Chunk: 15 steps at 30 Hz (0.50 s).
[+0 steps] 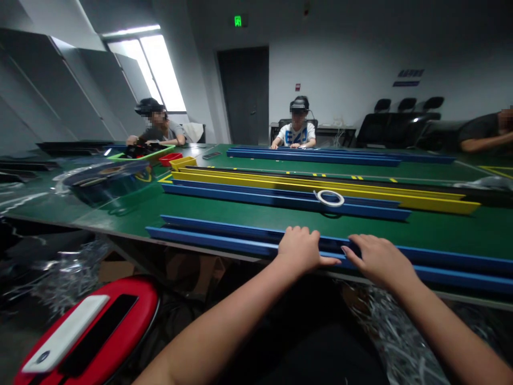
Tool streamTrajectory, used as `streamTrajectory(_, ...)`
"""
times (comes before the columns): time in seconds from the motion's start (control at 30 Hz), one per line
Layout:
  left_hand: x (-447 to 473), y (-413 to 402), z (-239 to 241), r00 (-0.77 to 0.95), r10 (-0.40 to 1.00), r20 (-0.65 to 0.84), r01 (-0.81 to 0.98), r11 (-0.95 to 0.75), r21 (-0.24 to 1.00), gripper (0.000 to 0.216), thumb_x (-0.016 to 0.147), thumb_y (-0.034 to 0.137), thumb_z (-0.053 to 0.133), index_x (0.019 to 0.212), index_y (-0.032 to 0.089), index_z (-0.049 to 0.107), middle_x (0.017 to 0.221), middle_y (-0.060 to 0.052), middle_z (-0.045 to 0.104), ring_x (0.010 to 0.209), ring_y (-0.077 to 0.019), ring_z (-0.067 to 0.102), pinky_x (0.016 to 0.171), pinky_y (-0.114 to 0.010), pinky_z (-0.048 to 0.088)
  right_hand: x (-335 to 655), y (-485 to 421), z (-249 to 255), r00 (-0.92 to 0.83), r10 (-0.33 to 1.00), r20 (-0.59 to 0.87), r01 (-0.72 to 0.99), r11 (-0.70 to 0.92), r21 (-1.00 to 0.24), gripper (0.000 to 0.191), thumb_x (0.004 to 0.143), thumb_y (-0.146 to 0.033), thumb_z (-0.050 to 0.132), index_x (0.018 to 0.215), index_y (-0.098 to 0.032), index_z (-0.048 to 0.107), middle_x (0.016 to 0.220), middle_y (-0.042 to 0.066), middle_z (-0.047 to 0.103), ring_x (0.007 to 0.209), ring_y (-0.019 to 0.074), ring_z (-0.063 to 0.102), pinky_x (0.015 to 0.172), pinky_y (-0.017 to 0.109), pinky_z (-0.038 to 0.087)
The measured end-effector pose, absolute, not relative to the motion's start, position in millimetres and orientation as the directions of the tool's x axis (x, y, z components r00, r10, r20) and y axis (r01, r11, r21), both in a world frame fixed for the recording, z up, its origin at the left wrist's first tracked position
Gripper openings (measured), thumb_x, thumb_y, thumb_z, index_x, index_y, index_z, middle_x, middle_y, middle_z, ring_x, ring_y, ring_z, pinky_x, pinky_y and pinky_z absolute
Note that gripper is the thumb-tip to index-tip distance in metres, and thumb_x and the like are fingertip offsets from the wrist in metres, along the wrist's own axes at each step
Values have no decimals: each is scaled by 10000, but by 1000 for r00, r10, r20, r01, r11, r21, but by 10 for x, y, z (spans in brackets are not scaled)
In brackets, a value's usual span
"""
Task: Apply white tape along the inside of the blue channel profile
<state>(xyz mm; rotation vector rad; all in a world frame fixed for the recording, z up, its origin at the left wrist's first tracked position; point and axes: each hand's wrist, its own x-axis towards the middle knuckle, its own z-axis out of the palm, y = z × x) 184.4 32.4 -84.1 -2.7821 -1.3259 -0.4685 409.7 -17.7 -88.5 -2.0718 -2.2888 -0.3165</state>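
A long blue U-shaped channel [216,239] lies along the near edge of the green table, open side up. My left hand [300,250] curls its fingers over the channel's walls, its thumb pointing right along the near wall. Just right of it, my right hand [382,261] also grips the channel, with fingers over the trough and thumb at the near wall. The fingertips of both hands are partly hidden inside. Behind lies another blue channel [240,195] with a white coil of thin strip or tubing [330,198] on top.
Yellow channels [433,202] lie further back, then more blue ones [312,156]. On the left are a large transparent reel [110,182], a yellow bin [183,163] and a red bin [170,159]. A red stool [136,299] holds two flat devices. Several people sit around the table.
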Motion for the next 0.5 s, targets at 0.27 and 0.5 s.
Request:
streamTrajectory(0.27, 2168, 219, -858, 637, 700, 323, 702, -700, 134, 780, 754, 851, 451, 1054, 155, 634, 985, -167, 671, 963, -324, 633, 831, -457, 453, 4504, -235, -920, -20, 985, 173, 994, 1, 108, 585, 939, -646, 342, 1135, -195, 658, 1163, 157, 686, 1048, 294, 614, 924, 444, 389)
streamTrajectory(0.5, 1608, 112, -824, 657, 605, 449, 596, -782, 181, 402, 926, 507, 527, 1199, 215, 572, 1244, -94, 635, 1175, -241, 565, 1034, -405, 408, 3521, -154, -743, -111, 966, 233, 989, 84, 122, 466, 995, -539, 323, 1137, -221, 632, 1233, 124, 649, 1178, 280, 544, 1014, 461, 319)
